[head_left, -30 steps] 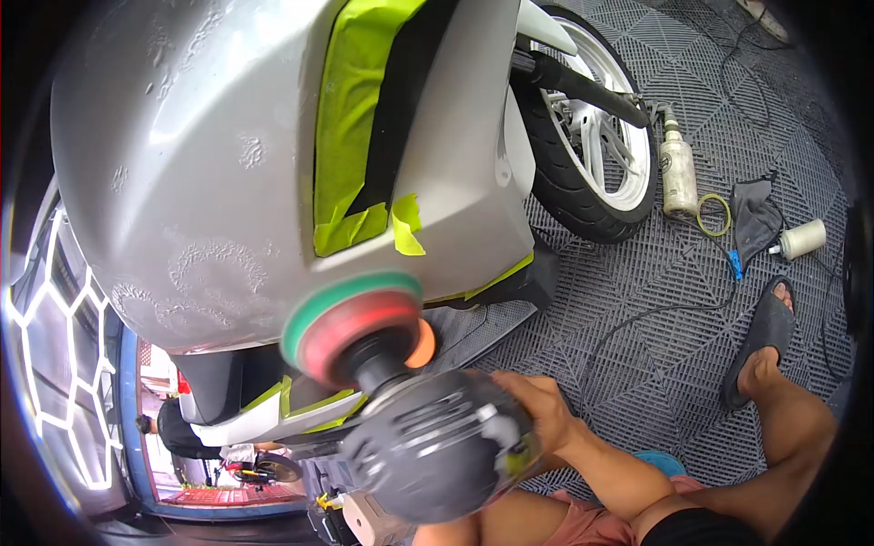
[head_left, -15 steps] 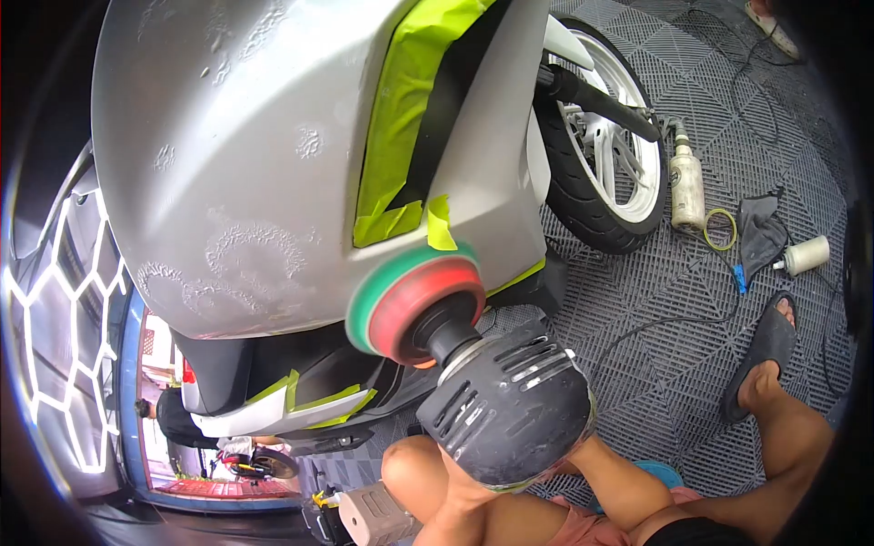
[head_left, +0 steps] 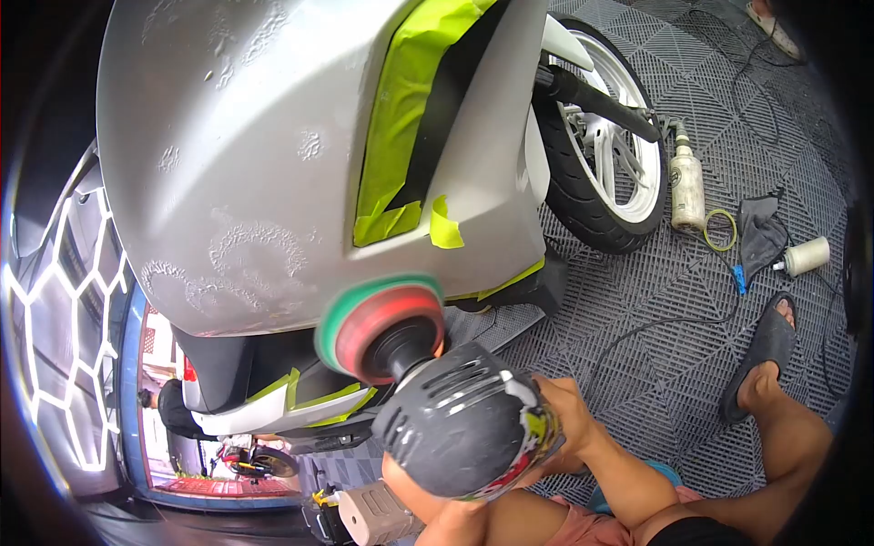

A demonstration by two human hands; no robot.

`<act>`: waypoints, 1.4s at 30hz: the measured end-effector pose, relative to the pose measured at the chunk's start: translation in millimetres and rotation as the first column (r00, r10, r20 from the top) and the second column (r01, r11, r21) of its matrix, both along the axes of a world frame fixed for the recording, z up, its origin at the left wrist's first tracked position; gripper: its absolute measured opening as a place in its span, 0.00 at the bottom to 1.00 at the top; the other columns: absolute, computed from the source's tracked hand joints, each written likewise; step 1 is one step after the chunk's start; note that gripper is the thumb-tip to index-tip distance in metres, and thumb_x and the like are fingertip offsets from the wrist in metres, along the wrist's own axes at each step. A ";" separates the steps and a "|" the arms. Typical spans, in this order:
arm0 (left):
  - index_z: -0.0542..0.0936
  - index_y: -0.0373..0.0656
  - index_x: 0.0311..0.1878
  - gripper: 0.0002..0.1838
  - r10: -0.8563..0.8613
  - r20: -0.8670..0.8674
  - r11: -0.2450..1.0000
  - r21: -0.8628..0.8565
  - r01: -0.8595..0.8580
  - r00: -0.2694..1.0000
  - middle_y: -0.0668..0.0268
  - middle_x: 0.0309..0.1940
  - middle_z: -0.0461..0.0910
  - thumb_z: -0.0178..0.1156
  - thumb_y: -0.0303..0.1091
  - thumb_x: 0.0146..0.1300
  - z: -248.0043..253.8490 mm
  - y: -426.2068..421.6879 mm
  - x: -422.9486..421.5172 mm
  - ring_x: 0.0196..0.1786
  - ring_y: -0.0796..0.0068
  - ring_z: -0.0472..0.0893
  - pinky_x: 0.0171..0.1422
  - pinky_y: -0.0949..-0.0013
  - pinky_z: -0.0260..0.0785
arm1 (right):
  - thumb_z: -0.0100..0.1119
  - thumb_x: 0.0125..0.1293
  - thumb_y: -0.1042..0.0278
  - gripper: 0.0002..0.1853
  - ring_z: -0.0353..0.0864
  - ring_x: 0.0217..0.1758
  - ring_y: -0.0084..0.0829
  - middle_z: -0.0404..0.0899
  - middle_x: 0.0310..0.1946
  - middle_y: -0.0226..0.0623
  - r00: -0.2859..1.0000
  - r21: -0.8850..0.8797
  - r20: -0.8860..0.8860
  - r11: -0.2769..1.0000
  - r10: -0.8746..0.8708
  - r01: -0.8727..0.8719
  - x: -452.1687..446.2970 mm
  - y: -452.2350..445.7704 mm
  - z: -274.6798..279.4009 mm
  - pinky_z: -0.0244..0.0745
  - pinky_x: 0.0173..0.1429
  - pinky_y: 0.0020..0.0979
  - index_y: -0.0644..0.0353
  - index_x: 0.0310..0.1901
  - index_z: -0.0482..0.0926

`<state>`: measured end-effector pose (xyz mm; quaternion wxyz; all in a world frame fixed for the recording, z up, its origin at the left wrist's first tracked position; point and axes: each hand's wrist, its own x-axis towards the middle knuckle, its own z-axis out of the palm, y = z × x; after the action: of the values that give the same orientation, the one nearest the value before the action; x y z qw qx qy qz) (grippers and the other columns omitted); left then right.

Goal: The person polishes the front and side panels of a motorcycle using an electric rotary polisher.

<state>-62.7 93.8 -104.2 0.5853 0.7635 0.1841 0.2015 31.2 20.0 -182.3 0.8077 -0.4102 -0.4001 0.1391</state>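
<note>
Both hands hold a black electric polisher [head_left: 464, 419] low in front of me. Its red backing plate and green foam pad [head_left: 330, 332] are blurred by spinning. The pad sits against the lower edge of a silver-grey motor scooter panel [head_left: 246, 164], which carries smeared whitish rings and streaks of compound. My right hand [head_left: 566, 414] wraps the far side of the tool. Under the polisher's head, my left hand [head_left: 466, 511] grips it, its fingers largely hidden. Just above the pad, yellow-green masking tape [head_left: 396, 127] borders a dark trim piece, with one loose tape flap [head_left: 446, 223].
Right of the panel stands a wheel [head_left: 605, 155]. A spray bottle [head_left: 687, 187], a tape roll [head_left: 719, 229], a dark cloth [head_left: 762, 232] and a white bottle [head_left: 806, 257] lie on the grated floor. A cord [head_left: 665, 320] crosses it. Another person [head_left: 170, 414] is at the far left.
The polisher has moved left and slightly down along the panel's lower edge, its body tilting. My right hand now shows more beside the tool. The loose tape flap has shifted slightly.
</note>
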 end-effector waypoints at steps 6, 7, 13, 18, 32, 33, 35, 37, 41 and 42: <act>0.65 0.35 0.59 0.46 -0.007 0.010 1.000 -0.011 0.007 1.000 0.51 0.57 0.73 0.81 0.32 0.35 1.8 0.4 0.6 0.54 0.64 0.78 0.55 0.64 0.73 | 0.75 0.38 0.42 0.44 0.85 0.37 0.41 0.82 0.40 0.46 0.995 0.051 -0.095 0.999 0.009 -0.004 -24.3 18.1 -39.9 0.78 0.41 0.33 0.72 0.50 0.74; 0.65 0.35 0.59 0.46 -0.006 0.017 1.000 -0.017 0.007 1.000 0.51 0.57 0.72 0.81 0.32 0.35 2.0 0.2 1.3 0.54 0.64 0.78 0.55 0.64 0.73 | 0.75 0.38 0.41 0.45 0.85 0.37 0.40 0.82 0.40 0.46 0.988 0.076 -0.151 0.997 0.031 -0.020 -20.3 18.3 -34.1 0.78 0.41 0.33 0.72 0.51 0.74; 0.65 0.35 0.59 0.46 -0.037 0.124 0.999 -0.032 0.041 0.992 0.50 0.58 0.72 0.81 0.31 0.35 11.9 -5.9 21.7 0.55 0.64 0.78 0.56 0.63 0.73 | 0.73 0.43 0.44 0.42 0.85 0.36 0.40 0.82 0.41 0.45 0.984 0.041 -0.152 0.995 0.091 -0.086 -12.6 10.4 -36.4 0.78 0.43 0.32 0.71 0.52 0.74; 0.65 0.35 0.58 0.47 0.003 -0.078 0.957 0.291 0.020 0.997 0.51 0.57 0.73 0.82 0.34 0.33 12.4 0.0 19.0 0.54 0.64 0.79 0.56 0.64 0.72 | 0.71 0.47 0.46 0.38 0.82 0.33 0.36 0.82 0.37 0.41 0.973 -0.037 -0.124 0.981 -0.193 0.190 -57.2 49.7 -93.5 0.77 0.45 0.34 0.67 0.53 0.73; 0.65 0.33 0.57 0.49 -0.115 0.013 0.914 0.393 0.101 0.993 0.54 0.47 0.80 0.83 0.37 0.30 4.2 39.6 -1.4 0.48 0.67 0.82 0.54 0.66 0.73 | 0.79 0.37 0.59 0.41 0.84 0.43 0.42 0.80 0.44 0.48 0.996 -0.025 -0.086 0.999 -0.026 0.024 -37.5 37.0 -50.1 0.79 0.48 0.34 0.70 0.53 0.72; 0.65 0.33 0.57 0.50 -0.125 -0.016 0.910 0.396 0.121 0.992 0.55 0.46 0.80 0.83 0.37 0.30 -0.3 38.1 2.1 0.47 0.67 0.82 0.54 0.66 0.73 | 0.79 0.38 0.59 0.40 0.84 0.44 0.42 0.80 0.45 0.49 0.994 -0.052 -0.107 0.998 -0.024 0.019 -46.9 42.1 -68.8 0.79 0.48 0.34 0.70 0.53 0.72; 0.64 0.33 0.58 0.50 -0.115 -0.096 0.917 0.372 0.143 0.989 0.55 0.45 0.81 0.83 0.37 0.30 -5.7 36.1 10.0 0.45 0.66 0.83 0.52 0.66 0.73 | 0.79 0.38 0.59 0.40 0.84 0.44 0.42 0.80 0.45 0.49 0.990 -0.073 -0.136 0.997 -0.035 0.025 -57.1 51.9 -91.2 0.79 0.48 0.34 0.70 0.53 0.72; 0.63 0.34 0.60 0.51 -0.091 -0.138 0.913 0.384 0.138 0.986 0.55 0.44 0.81 0.82 0.37 0.30 -8.3 31.4 17.2 0.44 0.64 0.83 0.51 0.65 0.73 | 0.79 0.38 0.59 0.40 0.84 0.44 0.43 0.80 0.45 0.49 0.986 -0.056 -0.161 0.998 -0.044 0.035 -62.0 60.5 -99.3 0.79 0.48 0.35 0.70 0.53 0.72; 0.62 0.32 0.60 0.51 -0.122 -0.160 0.860 0.476 0.185 0.980 0.54 0.44 0.81 0.81 0.36 0.32 -14.2 39.5 16.6 0.45 0.61 0.83 0.51 0.65 0.73 | 0.79 0.39 0.59 0.40 0.84 0.44 0.43 0.80 0.45 0.49 0.981 -0.029 -0.181 0.997 -0.072 0.068 -71.1 71.5 -103.3 0.79 0.49 0.35 0.69 0.53 0.71; 0.63 0.31 0.60 0.50 -0.124 -0.135 0.900 0.402 0.169 0.983 0.54 0.44 0.81 0.81 0.36 0.33 -16.2 42.3 12.3 0.45 0.61 0.83 0.52 0.65 0.72 | 0.79 0.39 0.58 0.40 0.84 0.44 0.43 0.80 0.45 0.49 0.980 -0.018 -0.185 0.997 -0.072 0.070 -70.3 71.3 -98.1 0.79 0.49 0.35 0.69 0.53 0.71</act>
<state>-50.4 136.1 -120.3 0.4141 0.8909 0.1101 0.1504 -39.1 91.3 -280.4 0.8436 -0.4141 -0.3074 0.1499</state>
